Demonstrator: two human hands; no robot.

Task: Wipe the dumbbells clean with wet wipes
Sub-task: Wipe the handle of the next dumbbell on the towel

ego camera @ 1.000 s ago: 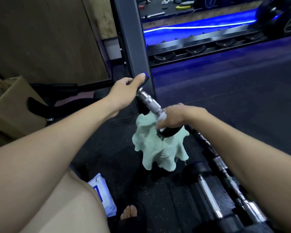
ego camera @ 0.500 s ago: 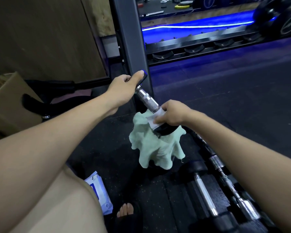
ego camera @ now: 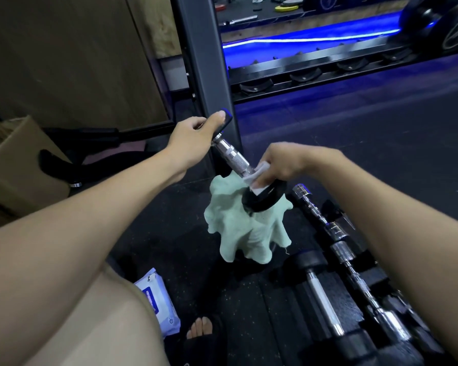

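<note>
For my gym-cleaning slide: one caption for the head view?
Left hand steadies a tilted dumbbell while right hand presses a wet wipe on its lower weight, above a green cloth.

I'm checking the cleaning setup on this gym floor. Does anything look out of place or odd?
Nothing is spilled or broken. One oddity: a pale green cloth hangs bunched under the lower head of the dumbbell, which the left hand holds tilted while the right hand wipes with a wet wipe.

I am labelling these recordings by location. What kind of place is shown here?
Most likely a gym. A person wipes a dumbbell, more dumbbells lie on the dark rubber floor, and a long storage rack with empty cradles stands behind.
</note>
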